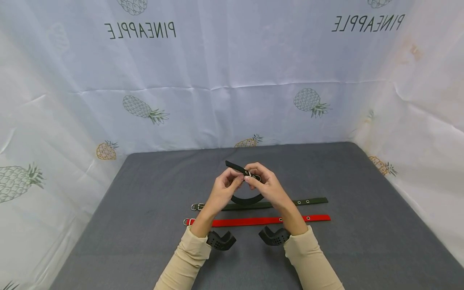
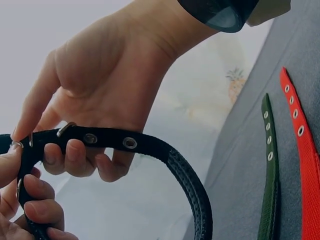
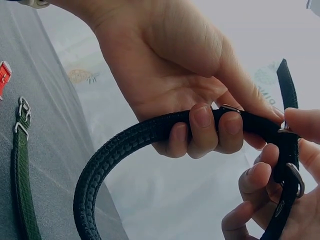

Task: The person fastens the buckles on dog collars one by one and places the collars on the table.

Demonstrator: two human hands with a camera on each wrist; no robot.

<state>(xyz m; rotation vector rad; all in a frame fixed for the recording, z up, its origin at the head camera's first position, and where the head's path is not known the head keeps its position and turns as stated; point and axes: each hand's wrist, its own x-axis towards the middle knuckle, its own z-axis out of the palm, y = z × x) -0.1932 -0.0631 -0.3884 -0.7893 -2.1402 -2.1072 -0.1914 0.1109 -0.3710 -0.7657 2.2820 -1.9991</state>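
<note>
A black collar (image 1: pixel 247 200) is bent into a loop above the table, its tail pointing up and to the left past the buckle. My left hand (image 1: pixel 220 194) pinches the strap close to the buckle, with the fingers curled round it in the left wrist view. From the other side my right hand (image 1: pixel 271 188) grips the buckle end (image 3: pixel 231 108) between thumb and fingers. Both thumbs meet at the metal frame, where the strap overlaps itself. Metal eyelets (image 2: pixel 130 143) show along the strap, and the padded stretch (image 3: pixel 102 155) has stitched edges.
Behind the hands, a dark green collar (image 1: pixel 250 206) lies straight across the grey table (image 1: pixel 152 229). Nearer to me is a red collar (image 1: pixel 246 222), parallel to it; both buckles are on the left. White curtains (image 1: pixel 232 112) with pineapple prints enclose the table's back and sides.
</note>
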